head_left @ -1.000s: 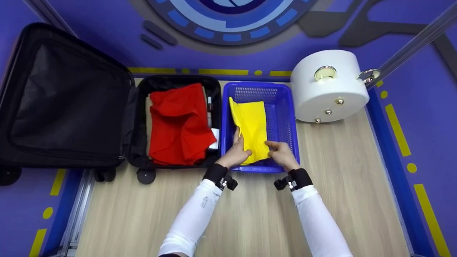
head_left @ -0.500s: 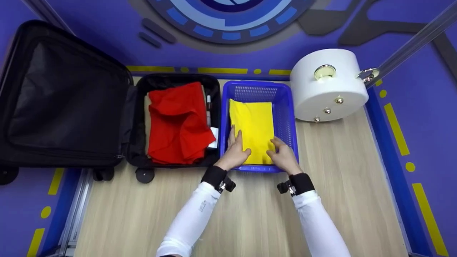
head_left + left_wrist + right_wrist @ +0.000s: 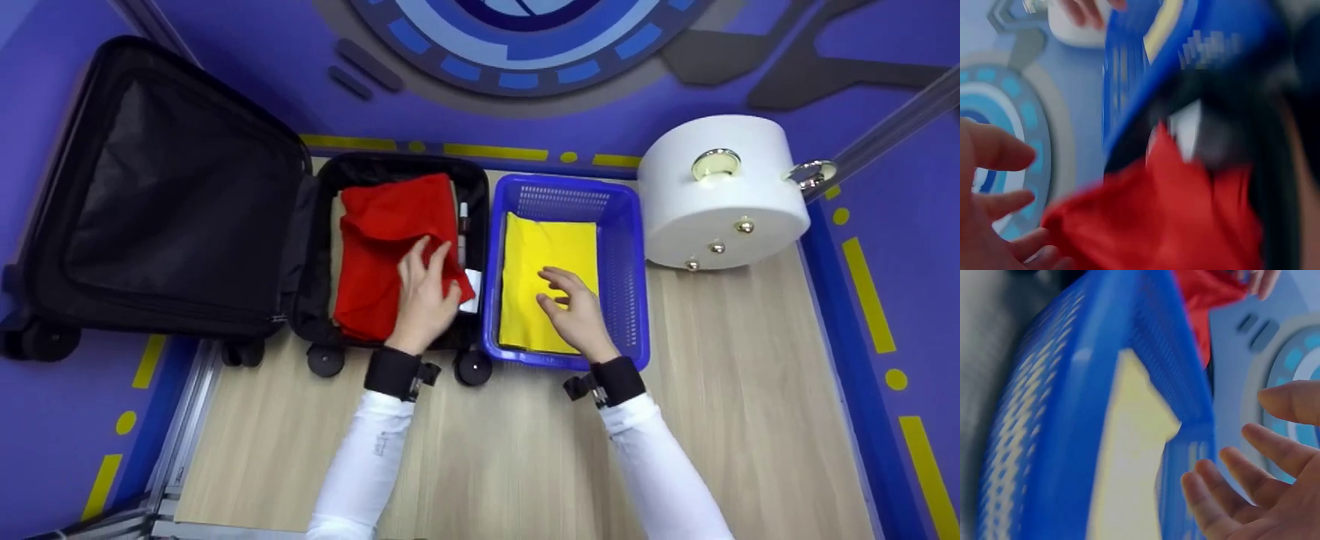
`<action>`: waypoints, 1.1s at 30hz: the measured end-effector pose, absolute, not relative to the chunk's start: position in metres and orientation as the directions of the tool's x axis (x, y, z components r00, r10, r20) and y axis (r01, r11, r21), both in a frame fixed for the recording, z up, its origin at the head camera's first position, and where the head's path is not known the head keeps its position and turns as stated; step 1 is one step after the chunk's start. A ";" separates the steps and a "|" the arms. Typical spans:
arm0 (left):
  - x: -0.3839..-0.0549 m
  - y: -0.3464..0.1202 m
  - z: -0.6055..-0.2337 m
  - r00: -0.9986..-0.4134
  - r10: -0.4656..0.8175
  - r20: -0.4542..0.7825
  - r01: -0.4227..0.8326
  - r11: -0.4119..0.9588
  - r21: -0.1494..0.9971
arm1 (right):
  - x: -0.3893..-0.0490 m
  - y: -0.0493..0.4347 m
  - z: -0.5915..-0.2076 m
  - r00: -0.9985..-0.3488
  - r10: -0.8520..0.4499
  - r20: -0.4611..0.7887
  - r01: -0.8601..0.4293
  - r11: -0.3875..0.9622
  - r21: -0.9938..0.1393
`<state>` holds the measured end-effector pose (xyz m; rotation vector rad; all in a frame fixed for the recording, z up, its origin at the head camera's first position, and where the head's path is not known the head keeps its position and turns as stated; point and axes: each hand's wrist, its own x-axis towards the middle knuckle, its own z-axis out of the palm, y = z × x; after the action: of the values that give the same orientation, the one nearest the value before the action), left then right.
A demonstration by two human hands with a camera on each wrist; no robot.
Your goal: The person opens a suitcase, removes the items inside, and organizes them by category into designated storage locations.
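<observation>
Folded yellow cloth [image 3: 536, 259] lies flat in a blue plastic basket [image 3: 640, 285]. Over it hovers my right hand [image 3: 577, 307], fingers spread and holding nothing; the right wrist view shows the same loose fingers [image 3: 1261, 481] beside the basket. My left hand [image 3: 426, 296] is above a rumpled red cloth [image 3: 371, 277] in the open black suitcase [image 3: 315, 307], its fingers apart with nothing between them. In the left wrist view the fingertips [image 3: 1019, 160] are near the edge of the red cloth. Beige cloth [image 3: 335, 262] peeks out under the red one.
Along the suitcase's right side lie a small tube [image 3: 463, 217] and a white box [image 3: 471, 291]. The raised lid [image 3: 180, 202] leans to the left. A white drum-shaped case [image 3: 720, 202] with metal rings stands right of the basket, by the blue wall [image 3: 495, 127].
The yellow cloth was spread flat and released in the basket. My left hand has moved left from the basket to over the red cloth; my right hand has lifted slightly leftward. The head view shifted.
</observation>
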<state>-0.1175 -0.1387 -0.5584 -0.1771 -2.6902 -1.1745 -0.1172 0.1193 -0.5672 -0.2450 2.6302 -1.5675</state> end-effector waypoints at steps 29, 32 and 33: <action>-0.136 -0.200 -0.573 -0.924 -0.381 -0.039 -0.247 0.515 0.820 | -0.126 -0.015 -0.584 -0.704 -0.700 0.123 -0.605 0.499 -0.621; -0.133 -0.223 -0.574 -0.917 -0.385 -0.103 -0.306 0.514 0.802 | -0.122 -0.021 -0.583 -0.643 -0.760 0.099 -0.572 0.390 -0.721; -0.132 -0.231 -0.575 -0.916 -0.382 -0.125 -0.327 0.526 0.785 | -0.121 -0.022 -0.583 -0.642 -0.761 0.091 -0.553 0.378 -0.742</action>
<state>-0.1323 -0.2309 -0.5748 0.6250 -2.6895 -1.3629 -0.1208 -0.0223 -0.5829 -1.1632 2.3742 -1.1231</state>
